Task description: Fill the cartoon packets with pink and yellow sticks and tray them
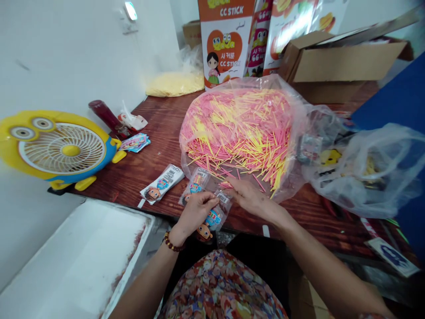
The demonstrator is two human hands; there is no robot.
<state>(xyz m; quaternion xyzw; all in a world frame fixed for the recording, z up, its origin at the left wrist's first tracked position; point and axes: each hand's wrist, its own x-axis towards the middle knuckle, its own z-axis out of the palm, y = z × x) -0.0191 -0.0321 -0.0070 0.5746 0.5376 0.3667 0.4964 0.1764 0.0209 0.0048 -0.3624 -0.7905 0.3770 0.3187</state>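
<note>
My left hand (197, 212) is closed in a pinch on a small clear printed packet (214, 217), which hangs near the table's front edge. Close beside its upper end, my right hand (247, 197) pinches a few pink and yellow sticks (226, 184). Behind both hands lies a big clear plastic bag (299, 177), open toward me and full of loose pink and yellow sticks (239, 128). Left of my hands, a packet with sticks inside (199, 179) lies on the table. Farther left is a stack of flat printed packets (162, 184).
A yellow character-shaped fan (71, 150) stands at the left, near a dark red bottle (104, 114) and printed cards (135, 142). Printed cartons (227, 44) and an open cardboard box (345, 64) stand behind. Plastic bags (372, 173) lie right; a white foam box (83, 257) is lower left.
</note>
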